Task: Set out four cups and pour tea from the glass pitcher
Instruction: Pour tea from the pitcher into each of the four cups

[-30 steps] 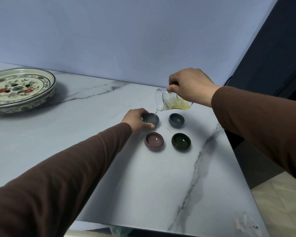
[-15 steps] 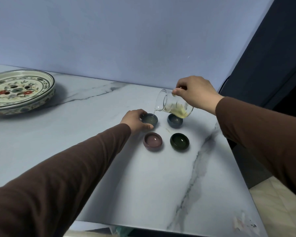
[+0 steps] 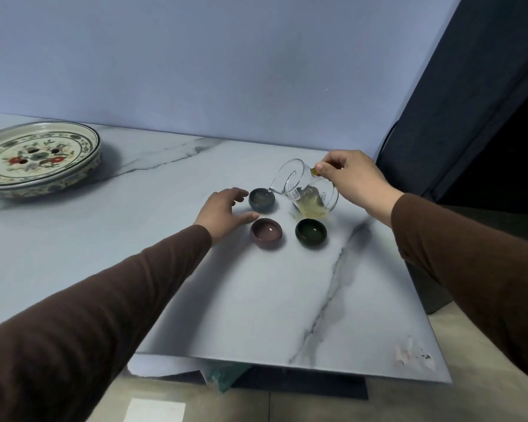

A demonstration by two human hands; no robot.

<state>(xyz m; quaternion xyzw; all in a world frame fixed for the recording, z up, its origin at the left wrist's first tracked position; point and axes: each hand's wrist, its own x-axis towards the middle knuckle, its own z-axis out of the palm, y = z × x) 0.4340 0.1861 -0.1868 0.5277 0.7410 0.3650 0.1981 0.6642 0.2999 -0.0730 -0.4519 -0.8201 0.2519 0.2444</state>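
The right hand (image 3: pixel 352 181) is clamped on the handle of the clear glass pitcher (image 3: pixel 305 190), tipped hard over with its spout right at the rim of the small blue-grey ceramic cup (image 3: pixel 262 200) at the back left of the group. Pale yellow tea pools low in the pitcher's belly, and the pitcher hides whatever cup sits behind it. The left hand (image 3: pixel 223 210) lies spread open on the white marble table (image 3: pixel 256 300), fingers curved beside the blue-grey cup without gripping it. In front stand the round mauve ceramic cup (image 3: pixel 266 233) and the dark green ceramic cup (image 3: pixel 311 232), close together. Off to the far left rests a large floral painted plate (image 3: pixel 37 156).

To pour well here, keep the spout low over the rim, ease the tilt back before the cup brims, and let the left hand steady the cup rather than nudge it.
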